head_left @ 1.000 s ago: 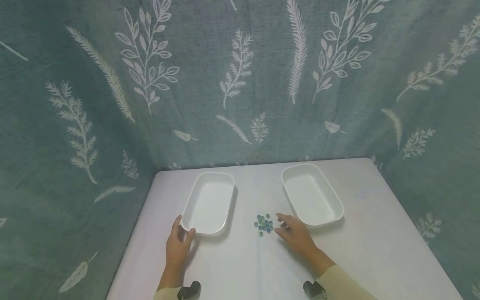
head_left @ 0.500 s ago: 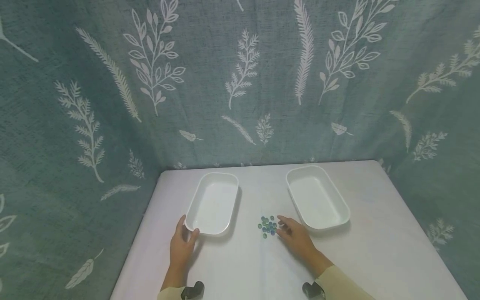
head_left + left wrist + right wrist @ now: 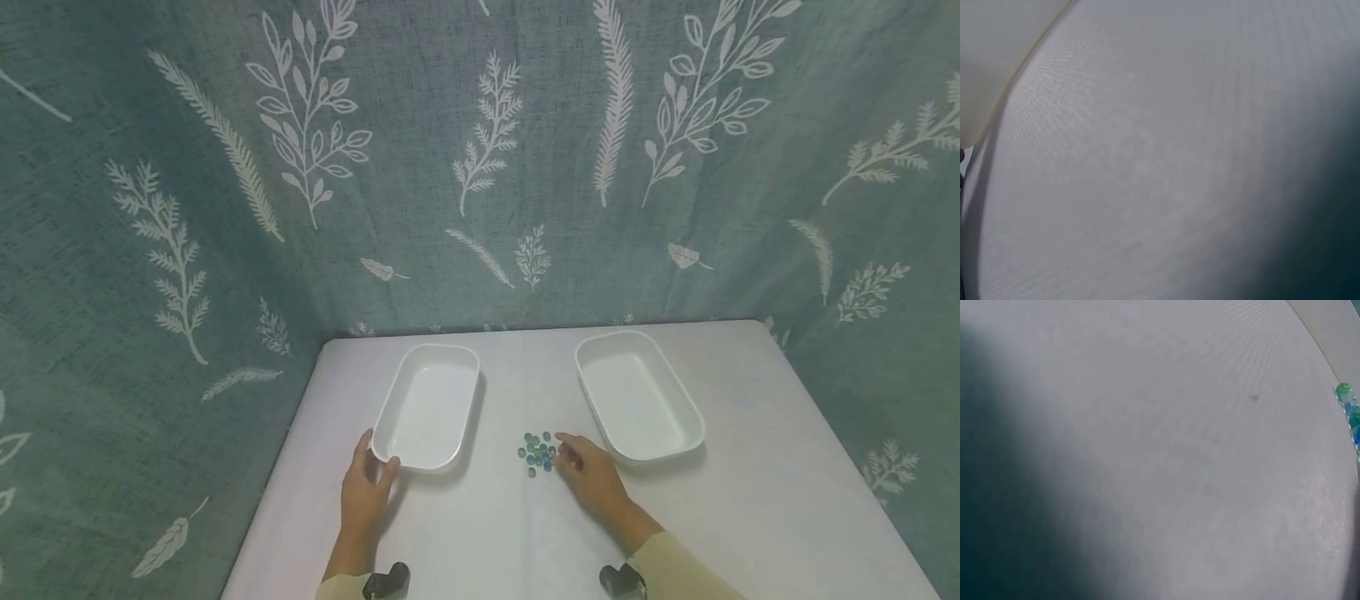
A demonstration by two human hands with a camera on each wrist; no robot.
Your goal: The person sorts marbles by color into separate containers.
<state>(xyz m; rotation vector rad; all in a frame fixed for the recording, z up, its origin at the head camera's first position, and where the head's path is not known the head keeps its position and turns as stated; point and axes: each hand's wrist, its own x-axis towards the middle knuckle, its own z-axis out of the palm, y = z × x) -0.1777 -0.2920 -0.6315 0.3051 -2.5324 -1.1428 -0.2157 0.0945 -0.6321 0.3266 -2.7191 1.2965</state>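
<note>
Left hand [image 3: 365, 492] is gripping the near corner of the left tray [image 3: 431, 408] — thumb at the near edge, other fingers spreading round the left side. Right hand [image 3: 594, 479] is holding its index finger and thumb parted, fingers partly curling; can't tell if any bead is touching them. Blue and green beads [image 3: 536, 451] are lying in a loose cluster on the counter [image 3: 487, 517], just left of the right fingers. Right tray [image 3: 639, 396] is sitting just beyond and right of those fingers. Leaf-print curtain [image 3: 420, 167] is hanging well beyond both hands.
</note>
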